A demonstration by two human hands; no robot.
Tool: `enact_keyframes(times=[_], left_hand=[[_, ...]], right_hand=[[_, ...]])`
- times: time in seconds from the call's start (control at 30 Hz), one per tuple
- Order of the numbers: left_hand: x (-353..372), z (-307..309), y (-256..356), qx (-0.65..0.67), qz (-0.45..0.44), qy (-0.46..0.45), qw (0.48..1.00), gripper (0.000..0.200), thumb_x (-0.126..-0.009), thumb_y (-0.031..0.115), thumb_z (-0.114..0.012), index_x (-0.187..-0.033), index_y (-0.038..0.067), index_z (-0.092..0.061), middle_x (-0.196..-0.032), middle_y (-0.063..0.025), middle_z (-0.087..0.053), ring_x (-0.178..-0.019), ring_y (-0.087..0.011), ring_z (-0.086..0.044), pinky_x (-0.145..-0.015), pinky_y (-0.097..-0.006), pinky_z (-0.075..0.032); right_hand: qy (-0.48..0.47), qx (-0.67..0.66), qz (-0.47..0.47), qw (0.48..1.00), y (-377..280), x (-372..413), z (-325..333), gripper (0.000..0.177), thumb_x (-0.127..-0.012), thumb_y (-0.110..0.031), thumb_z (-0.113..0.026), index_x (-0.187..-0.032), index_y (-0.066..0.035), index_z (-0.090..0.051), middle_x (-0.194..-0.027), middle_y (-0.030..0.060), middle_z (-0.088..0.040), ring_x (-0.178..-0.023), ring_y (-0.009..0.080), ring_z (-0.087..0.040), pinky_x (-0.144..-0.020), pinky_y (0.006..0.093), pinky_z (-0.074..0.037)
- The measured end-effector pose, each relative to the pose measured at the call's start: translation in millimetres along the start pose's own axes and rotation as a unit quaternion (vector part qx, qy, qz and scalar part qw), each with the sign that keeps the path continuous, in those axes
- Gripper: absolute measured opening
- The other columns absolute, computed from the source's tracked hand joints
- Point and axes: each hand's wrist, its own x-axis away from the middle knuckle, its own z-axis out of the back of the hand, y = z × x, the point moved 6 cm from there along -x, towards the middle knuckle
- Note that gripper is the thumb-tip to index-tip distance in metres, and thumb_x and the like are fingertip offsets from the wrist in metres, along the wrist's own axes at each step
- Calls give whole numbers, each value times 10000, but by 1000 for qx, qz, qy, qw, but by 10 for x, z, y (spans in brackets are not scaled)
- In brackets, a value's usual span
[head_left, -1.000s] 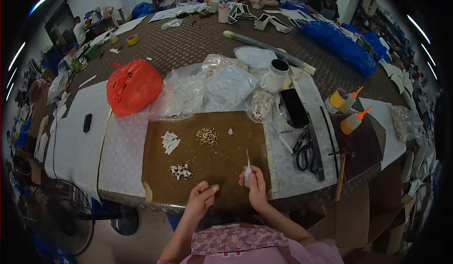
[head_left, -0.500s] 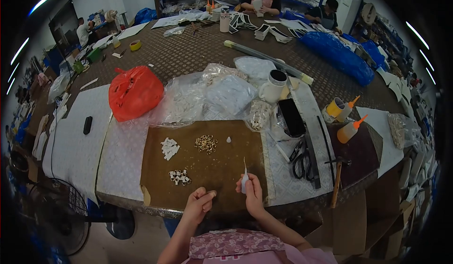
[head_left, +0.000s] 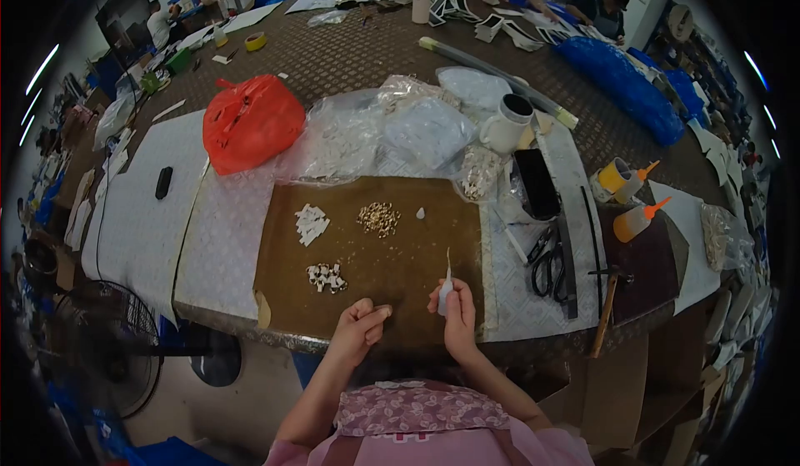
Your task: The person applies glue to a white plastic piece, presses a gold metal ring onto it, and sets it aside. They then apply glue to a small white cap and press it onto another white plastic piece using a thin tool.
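Holding pose: both hands match the last frames; only the view shifts, putting the mat (head_left: 287,299) higher in frame. Piles look unchanged, so I judge no visible progress. Gold bits (head_left: 378,219) at centre, white strips (head_left: 312,224) left of them, white-and-metal pieces (head_left: 327,278) below the strips. Right hand (head_left: 460,314), lower centre: grip closed round the bottle (head_left: 446,291), nozzle up. Left hand (head_left: 358,331), apart from it: fingers curled, thumb on index; can't tell if anything's pinched. Forearms angle in from the bottom edge.
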Motion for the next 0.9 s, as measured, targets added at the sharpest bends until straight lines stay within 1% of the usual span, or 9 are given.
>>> enact_keyframes(times=[0.13, 0.37, 0.57, 0.9], left_hand=[[-20, 26, -14, -1, 1, 4, 1000, 391, -856, -13, -606, -637, 163, -334, -880, -54, -635, -439, -22, -337, -387, -199, -222], [-16, 17, -4, -6, -3, 6, 1000, 392, -855, -14, -603, -632, 163, -334, -916, -73, -649, -436, -20, -331, -386, -201, -216], [-21, 33, -12, -6, -2, 6, 1000, 400, -855, -26, -588, -631, 167, -320, -883, -72, -632, -434, -19, -321, -386, -198, -210], [-22, 14, -1, -4, -6, 4, 1000, 396, -855, -37, -574, -632, 166, -316, -897, -101, -619, -438, -19, -323, -387, -189, -215]], right_hand=[[0, 3, 0, 1000, 5, -2, 12, 274, -1007, -227, -382, -1168, -17, -453, -958, 55, -554, -803, 105, -523, -753, 258, -451], [1, -8, -12, 1000, 15, -7, 15, 284, -1006, -232, -387, -1169, -10, -455, -943, 51, -553, -790, 102, -524, -746, 252, -449], [-2, -12, -8, 1000, 21, -8, 15, 289, -1006, -220, -384, -1182, -1, -453, -930, 51, -558, -784, 97, -523, -745, 245, -447], [-11, -10, -6, 1000, -8, -11, 5, 302, -1008, -225, -381, -1196, 3, -445, -926, 54, -558, -780, 93, -518, -745, 240, -442]])
